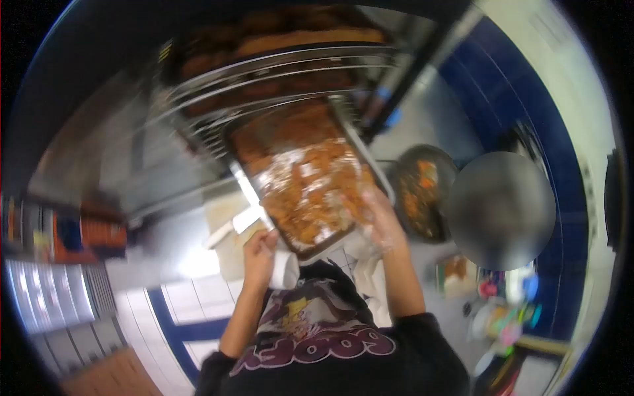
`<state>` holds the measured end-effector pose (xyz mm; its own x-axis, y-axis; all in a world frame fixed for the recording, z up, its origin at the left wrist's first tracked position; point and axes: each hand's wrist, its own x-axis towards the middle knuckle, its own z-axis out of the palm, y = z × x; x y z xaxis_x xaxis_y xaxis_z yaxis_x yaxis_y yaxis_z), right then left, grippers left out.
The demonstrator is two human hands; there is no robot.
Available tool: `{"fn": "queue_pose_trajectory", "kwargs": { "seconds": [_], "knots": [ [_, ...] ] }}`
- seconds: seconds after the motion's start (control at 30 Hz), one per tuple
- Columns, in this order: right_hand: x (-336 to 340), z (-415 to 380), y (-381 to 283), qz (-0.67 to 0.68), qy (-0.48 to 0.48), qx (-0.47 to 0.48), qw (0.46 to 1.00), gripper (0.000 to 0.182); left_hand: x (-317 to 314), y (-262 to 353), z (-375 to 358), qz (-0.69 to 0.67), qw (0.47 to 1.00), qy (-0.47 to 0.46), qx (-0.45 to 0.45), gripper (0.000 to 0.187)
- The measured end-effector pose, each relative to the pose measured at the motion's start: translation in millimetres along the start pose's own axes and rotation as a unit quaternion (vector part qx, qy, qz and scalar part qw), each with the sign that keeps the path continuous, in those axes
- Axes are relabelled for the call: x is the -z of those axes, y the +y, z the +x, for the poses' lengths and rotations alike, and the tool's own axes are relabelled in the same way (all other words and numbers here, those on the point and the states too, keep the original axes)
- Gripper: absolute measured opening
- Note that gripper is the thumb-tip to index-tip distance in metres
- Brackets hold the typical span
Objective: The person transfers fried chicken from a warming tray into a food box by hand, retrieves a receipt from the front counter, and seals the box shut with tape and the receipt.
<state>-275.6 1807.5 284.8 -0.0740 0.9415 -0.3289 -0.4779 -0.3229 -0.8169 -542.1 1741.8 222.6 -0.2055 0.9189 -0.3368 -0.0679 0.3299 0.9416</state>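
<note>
A deep metal baking tray point(246, 183) holds glossy orange-brown food point(307, 178), its far end reaching under a wire rack. My left hand point(260, 254) is closed around a bunched white cloth point(284, 269), right by the tray's near left edge. At the near right corner, my right hand point(383, 221) has its fingers stretched out over the rim and the side of the food. Motion smears these fingers. Pale cloth point(370, 270) hangs below that hand, in front of my dark printed shirt point(317, 330).
Several metal rack bars point(284, 63) with browned food cross above the tray. To the right stand a dark pan point(422, 198) of food and a large round grey thing point(500, 211). A pale board point(228, 257) lies at left; colourful containers point(505, 323) stand lower right.
</note>
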Motion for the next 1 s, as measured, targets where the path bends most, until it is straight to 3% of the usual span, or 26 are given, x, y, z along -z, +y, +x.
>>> {"fn": "queue_pose_trajectory", "kwargs": {
  "seconds": [0.03,0.1,0.17,0.3,0.33,0.47,0.53,0.57,0.63,0.67,0.73,0.83,0.97,1.0],
  "knots": [
    [7.3,-7.1,-4.3,0.018,0.039,0.030,0.999,0.046,-1.8,-1.7,1.4,0.038,0.999,0.016,-0.025,0.020],
    [25.6,-19.1,-14.1,0.028,0.026,0.102,0.994,0.048,-3.5,-12.5,4.7,-0.017,0.998,0.032,-0.051,0.017],
    [50.7,-37.2,-19.5,0.064,0.084,0.147,0.983,0.047,3.0,-23.0,11.1,-0.018,0.998,0.029,-0.051,0.013],
    [109.7,-74.7,-22.6,0.084,0.187,0.217,0.954,0.047,9.4,-23.7,16.4,-0.087,0.996,-0.014,0.015,0.010],
    [119.2,-81.4,-20.5,0.080,0.293,0.253,0.919,0.051,10.5,-22.5,16.7,-0.075,0.997,-0.001,0.026,0.010],
    [243.7,-124.2,13.9,0.018,0.464,0.312,0.829,0.035,9.5,-11.3,15.3,-0.029,0.998,0.011,0.046,0.010],
    [281.7,-142.4,22.3,-0.056,0.625,0.264,0.733,0.031,14.2,-14.7,19.3,-0.015,0.999,0.018,0.045,0.009],
    [293.0,-151.6,22.5,-0.053,0.627,0.263,0.731,0.031,14.3,-14.9,19.6,-0.012,0.999,0.015,0.044,0.009],
    [297.9,-167.7,13.6,-0.285,0.749,0.130,0.585,0.028,11.6,-11.3,19.8,0.017,0.998,0.052,0.038,0.011],
    [302.3,-173.3,14.6,-0.282,0.750,0.128,0.584,0.028,10.3,-8.7,18.7,0.019,0.998,0.050,0.037,0.011],
    [303.2,-177.4,13.8,-0.434,0.739,-0.012,0.516,0.024,7.8,-2.1,13.7,0.005,0.998,0.034,0.044,0.011],
    [269.3,-176.7,15.5,-0.443,0.720,-0.036,0.533,0.029,2.1,3.3,9.9,0.012,0.997,0.053,0.047,0.011],
    [235.9,-159.5,74.0,-0.591,0.553,0.023,0.586,0.030,-5.7,9.4,5.7,0.013,0.998,0.036,0.046,0.011],
    [225.5,-154.9,74.1,-0.589,0.556,0.020,0.586,0.030,-6.3,8.9,6.3,0.021,0.997,0.058,0.052,0.011]
  ]
}}
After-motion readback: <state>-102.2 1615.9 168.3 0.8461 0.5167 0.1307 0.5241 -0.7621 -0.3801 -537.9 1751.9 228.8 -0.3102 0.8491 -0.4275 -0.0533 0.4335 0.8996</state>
